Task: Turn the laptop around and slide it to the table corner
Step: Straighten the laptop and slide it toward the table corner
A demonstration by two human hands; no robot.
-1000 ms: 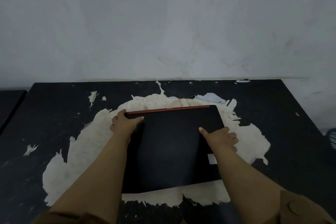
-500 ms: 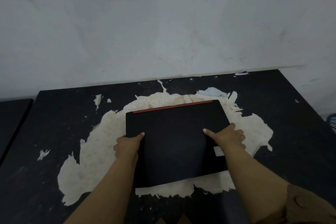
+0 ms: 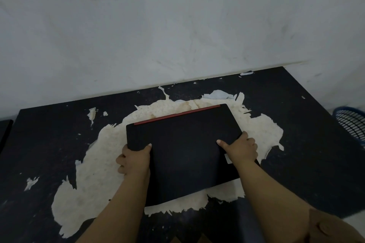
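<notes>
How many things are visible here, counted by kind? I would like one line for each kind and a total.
Laptop: 1
Hands, left and right: 2
Table: 1
Blue mesh basket: 1
Total: 5

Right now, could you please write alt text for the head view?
Two hands grip a closed black laptop by its sides, left hand and right hand, thumbs on the lid. It lies slightly turned on a dark table with a large peeled pale patch, against a white wall.
</notes>
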